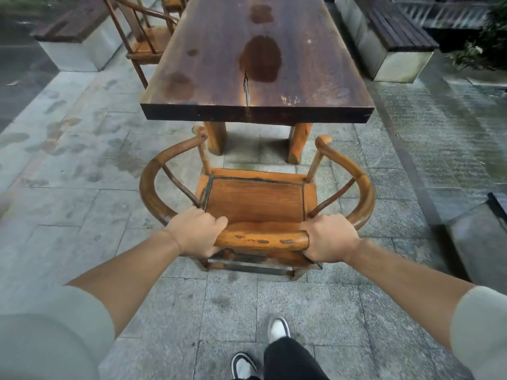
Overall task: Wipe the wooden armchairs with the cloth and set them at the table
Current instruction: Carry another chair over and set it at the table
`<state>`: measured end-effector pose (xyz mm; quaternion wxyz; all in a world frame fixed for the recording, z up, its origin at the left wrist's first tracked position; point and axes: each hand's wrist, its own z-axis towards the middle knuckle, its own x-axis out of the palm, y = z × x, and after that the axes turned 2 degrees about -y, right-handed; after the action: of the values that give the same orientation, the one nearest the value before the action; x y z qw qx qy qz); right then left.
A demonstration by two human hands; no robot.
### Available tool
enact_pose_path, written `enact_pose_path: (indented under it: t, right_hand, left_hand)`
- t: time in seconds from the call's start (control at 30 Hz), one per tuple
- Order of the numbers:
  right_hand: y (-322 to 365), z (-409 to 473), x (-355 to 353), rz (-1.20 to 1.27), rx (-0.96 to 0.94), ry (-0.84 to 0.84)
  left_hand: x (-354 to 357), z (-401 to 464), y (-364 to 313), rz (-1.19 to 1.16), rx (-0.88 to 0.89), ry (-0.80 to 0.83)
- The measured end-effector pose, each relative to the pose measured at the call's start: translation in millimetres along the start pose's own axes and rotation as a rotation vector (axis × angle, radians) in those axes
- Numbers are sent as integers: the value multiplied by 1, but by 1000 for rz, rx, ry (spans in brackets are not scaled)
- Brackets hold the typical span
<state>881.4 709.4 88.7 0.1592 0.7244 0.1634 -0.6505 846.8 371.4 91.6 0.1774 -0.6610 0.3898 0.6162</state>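
Armchair point(258, 204) on wet paving, facing the tabletop point(258, 64) end, just short of it. Left hand point(196, 233) and right hand point(330, 238) fingers clenched round its curved back rail. Solid wood: likely heavy, rigid, maybe slick. No cloth visible. Second armchair point(149, 42) beyond, cut off.

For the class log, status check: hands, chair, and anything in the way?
Left hand and right hand grip top rail of armchair. Chair faces table end, not yet tucked in. Nothing between them.
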Motion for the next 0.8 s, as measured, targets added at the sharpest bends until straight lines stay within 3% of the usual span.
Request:
enact_pose_path:
  t: [0.47, 0.8]
  right_hand:
    - [7, 5, -7, -4, 108, 38]
    - [-45, 55, -23, -65, 94, 118]
  left_hand:
    - [-6, 9, 6, -99, -36, -30]
    - [-2, 60, 15, -117, -102, -90]
